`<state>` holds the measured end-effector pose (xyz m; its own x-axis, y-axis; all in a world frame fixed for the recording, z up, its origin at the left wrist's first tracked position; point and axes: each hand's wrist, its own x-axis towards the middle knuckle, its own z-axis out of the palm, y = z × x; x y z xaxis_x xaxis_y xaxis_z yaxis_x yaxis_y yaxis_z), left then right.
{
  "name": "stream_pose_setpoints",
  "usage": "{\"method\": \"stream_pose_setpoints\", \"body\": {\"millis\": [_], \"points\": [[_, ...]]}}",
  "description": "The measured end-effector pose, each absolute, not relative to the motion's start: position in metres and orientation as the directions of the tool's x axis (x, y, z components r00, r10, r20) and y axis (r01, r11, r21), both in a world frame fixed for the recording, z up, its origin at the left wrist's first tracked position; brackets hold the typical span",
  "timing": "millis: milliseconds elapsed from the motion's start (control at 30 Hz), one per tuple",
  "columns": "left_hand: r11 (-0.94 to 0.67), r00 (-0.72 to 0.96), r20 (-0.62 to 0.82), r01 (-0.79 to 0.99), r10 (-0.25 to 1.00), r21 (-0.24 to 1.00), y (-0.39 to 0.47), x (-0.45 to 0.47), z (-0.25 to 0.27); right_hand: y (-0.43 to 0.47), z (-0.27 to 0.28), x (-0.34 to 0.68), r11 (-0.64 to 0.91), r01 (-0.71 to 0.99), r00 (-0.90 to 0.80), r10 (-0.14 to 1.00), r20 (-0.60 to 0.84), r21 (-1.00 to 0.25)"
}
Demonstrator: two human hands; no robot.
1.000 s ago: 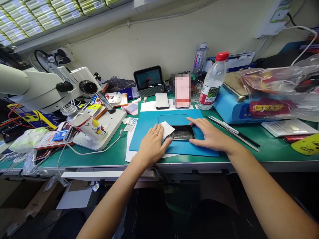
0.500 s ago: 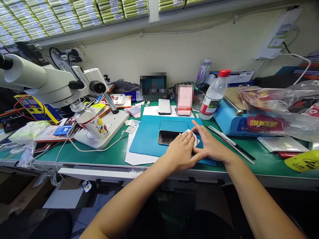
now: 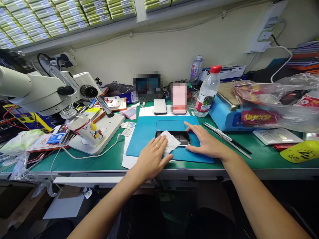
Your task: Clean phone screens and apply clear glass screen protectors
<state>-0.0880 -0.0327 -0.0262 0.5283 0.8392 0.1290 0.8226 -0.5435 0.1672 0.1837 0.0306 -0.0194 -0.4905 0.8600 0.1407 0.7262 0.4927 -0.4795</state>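
Note:
A dark-screened phone point(image 3: 183, 136) lies on the blue mat point(image 3: 139, 139), its long side running left to right. My left hand point(image 3: 155, 153), fingers stretched and close together with a ring on one, presses a white tissue point(image 3: 171, 142) onto the left part of the phone. Part of the screen is covered by tissue and fingers. At the phone's right end is my right hand point(image 3: 203, 141), its thumb and index finger spread wide apart; the thumb is by the lower right corner. Just behind the phone lies a thin clear panel with a dark outline point(image 3: 170, 125).
A microscope point(image 3: 42, 93) and a glass jar point(image 3: 86, 127) stand at left. Behind the mat are a white device point(image 3: 159, 106) and a lit phone point(image 3: 179, 98). A red-capped bottle point(image 3: 206, 96), tweezers point(image 3: 224, 137) and a blue scale-like box point(image 3: 224, 116) are on the right.
My left hand has slid left along the phone with the tissue, uncovering the right part of the screen. My right hand has stayed at the phone's right end. The view has shifted slightly.

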Motion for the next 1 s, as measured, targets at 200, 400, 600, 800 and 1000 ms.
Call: {"method": "stream_pose_setpoints", "body": {"millis": [200, 400, 600, 800, 1000], "points": [[-0.497, 0.483, 0.122, 0.857, 0.867, 0.136, -0.038, -0.116, -0.034, 0.029, -0.018, 0.184, 0.477, 0.736, -0.482, 0.867, 0.122, -0.480], [-0.499, 0.479, 0.165, 0.858, 0.862, 0.119, -0.055, -0.115, -0.043, 0.029, -0.020, 0.185, 0.486, 0.739, -0.490, 0.863, 0.124, -0.466], [-0.451, 0.438, 0.111, 0.879, 0.892, 0.156, -0.032, -0.108, -0.035, 0.029, -0.019, 0.185, 0.478, 0.742, -0.484, 0.867, 0.117, -0.470], [-0.455, 0.441, 0.110, 0.869, 0.891, 0.193, -0.006, -0.078, -0.022, 0.030, -0.019, 0.184, 0.489, 0.723, -0.487, 0.862, 0.143, -0.487], [-0.598, 0.574, 0.172, 0.753, 0.801, 0.274, -0.006, -0.020, -0.014, 0.034, -0.026, 0.185, 0.524, 0.690, -0.493, 0.845, 0.205, -0.499]]}}
